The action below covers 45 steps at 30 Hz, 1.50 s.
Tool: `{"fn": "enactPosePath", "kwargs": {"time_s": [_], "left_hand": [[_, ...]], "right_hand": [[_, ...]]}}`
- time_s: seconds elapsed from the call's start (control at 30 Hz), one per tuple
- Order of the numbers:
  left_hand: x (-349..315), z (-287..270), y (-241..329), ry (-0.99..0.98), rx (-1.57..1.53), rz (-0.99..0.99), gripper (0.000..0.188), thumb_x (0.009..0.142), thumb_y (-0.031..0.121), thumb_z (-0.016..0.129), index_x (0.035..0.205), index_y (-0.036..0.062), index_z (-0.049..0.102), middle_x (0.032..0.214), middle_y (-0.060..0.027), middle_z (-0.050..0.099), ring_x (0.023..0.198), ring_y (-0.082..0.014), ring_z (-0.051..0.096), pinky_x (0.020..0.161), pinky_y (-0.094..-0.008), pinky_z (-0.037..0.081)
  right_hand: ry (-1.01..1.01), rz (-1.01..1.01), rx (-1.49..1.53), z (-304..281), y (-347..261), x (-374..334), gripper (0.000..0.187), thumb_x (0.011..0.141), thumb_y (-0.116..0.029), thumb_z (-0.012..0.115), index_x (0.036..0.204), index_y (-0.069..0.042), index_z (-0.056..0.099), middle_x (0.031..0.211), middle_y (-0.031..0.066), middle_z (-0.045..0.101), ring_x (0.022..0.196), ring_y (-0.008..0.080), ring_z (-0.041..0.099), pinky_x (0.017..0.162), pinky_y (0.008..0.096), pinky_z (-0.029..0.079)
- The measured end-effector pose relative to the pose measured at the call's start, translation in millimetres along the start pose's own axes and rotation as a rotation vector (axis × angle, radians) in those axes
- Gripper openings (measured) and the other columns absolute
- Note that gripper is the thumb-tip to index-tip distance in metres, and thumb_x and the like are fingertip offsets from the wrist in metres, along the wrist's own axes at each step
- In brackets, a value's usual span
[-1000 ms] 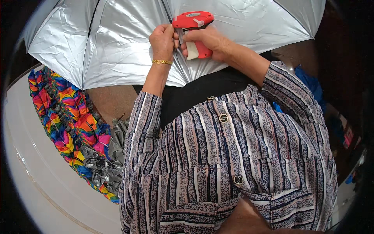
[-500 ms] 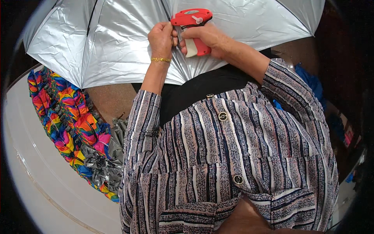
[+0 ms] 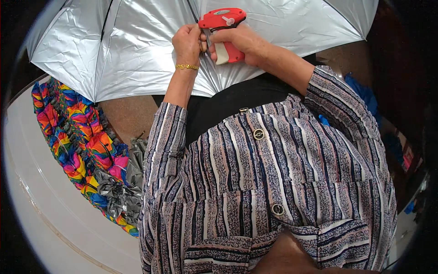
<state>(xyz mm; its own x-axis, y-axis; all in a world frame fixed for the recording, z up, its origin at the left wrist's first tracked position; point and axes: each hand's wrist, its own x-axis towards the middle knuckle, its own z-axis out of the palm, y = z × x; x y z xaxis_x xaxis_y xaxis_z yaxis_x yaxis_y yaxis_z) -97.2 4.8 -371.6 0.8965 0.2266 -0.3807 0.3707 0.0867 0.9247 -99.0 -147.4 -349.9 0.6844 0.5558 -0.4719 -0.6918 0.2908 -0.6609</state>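
A silver umbrella canopy (image 3: 141, 55) is spread across the top of the view, with dark ribs running over it. My right hand (image 3: 244, 41) is closed around the grip of a red tagging gun (image 3: 222, 18) that has a white trigger. The gun's front end points left and meets a dark rib (image 3: 191, 10). Just below that tip, my left hand (image 3: 186, 44) is closed in a pinch at the rib and silver fabric. The exact spot between its fingertips is hidden.
To the left, several bundled rainbow-coloured umbrellas (image 3: 100, 146) lie along a curved white surface (image 3: 27, 150). Crumpled silver plastic (image 3: 121, 196) is next to them. Blue material (image 3: 362, 93) lies on the right, past my right sleeve. Black cloth (image 3: 223, 102) covers my lap.
Both hands, the tagging gun and the canopy sit in nearly the same place, with only a very slight shift up and left in the view. Both grips are kept.
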Motion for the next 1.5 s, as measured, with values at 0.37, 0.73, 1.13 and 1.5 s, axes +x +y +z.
{"fn": "enactPosePath", "kwargs": {"time_s": [0.37, 0.73, 1.13, 1.5], "left_hand": [[0.0, 1.6, 3.6, 0.018, 0.047, 0.004, 0.013, 0.084, 0.008, 0.053, 0.084, -0.0044, 0.055, 0.058, -0.005, 0.053, 0.04, -0.0103, 0.046, 0.036, -0.0233, 0.036], [1.9, 7.0, 4.0, 0.019, 0.154, 0.036, 0.015, 0.082, 0.01, 0.055, 0.079, -0.0044, 0.056, 0.061, -0.0069, 0.056, 0.042, -0.0108, 0.049, 0.037, -0.0241, 0.038], [8.7, 3.1, -8.8, 0.073, 0.378, 0.088, 0.02, 0.082, 0.015, 0.054, 0.084, -0.0052, 0.059, 0.062, -0.0071, 0.058, 0.048, -0.0114, 0.053, 0.045, -0.0259, 0.042], [10.4, 1.4, -12.9, 0.062, 0.344, 0.083, 0.021, 0.082, 0.015, 0.054, 0.083, -0.0052, 0.059, 0.06, -0.007, 0.058, 0.047, -0.0118, 0.053, 0.043, -0.0261, 0.042]], "right_hand": [[0.001, -0.01, 0.005, 2.0, -2.2, -1.0, 0.017, 0.076, -0.007, 0.057, 0.091, 0.001, 0.056, 0.075, 0.0111, 0.062, 0.06, 0.02, 0.063, 0.057, 0.03, 0.052], [0.057, -0.044, -0.055, -1.8, 5.2, 4.6, 0.008, 0.068, -0.006, 0.062, 0.07, 0.0, 0.059, 0.069, 0.0104, 0.062, 0.058, 0.0194, 0.062, 0.053, 0.0282, 0.049], [0.085, -0.025, 0.017, 1.3, 10.5, 8.4, 0.01, 0.062, -0.002, 0.064, 0.07, 0.002, 0.058, 0.068, 0.0125, 0.061, 0.059, 0.0224, 0.062, 0.05, 0.0319, 0.05], [0.147, 0.012, 0.026, 4.9, 9.7, 3.7, 0.011, 0.064, -0.003, 0.064, 0.072, 0.002, 0.058, 0.067, 0.0124, 0.061, 0.058, 0.0221, 0.062, 0.051, 0.0315, 0.05]]}}
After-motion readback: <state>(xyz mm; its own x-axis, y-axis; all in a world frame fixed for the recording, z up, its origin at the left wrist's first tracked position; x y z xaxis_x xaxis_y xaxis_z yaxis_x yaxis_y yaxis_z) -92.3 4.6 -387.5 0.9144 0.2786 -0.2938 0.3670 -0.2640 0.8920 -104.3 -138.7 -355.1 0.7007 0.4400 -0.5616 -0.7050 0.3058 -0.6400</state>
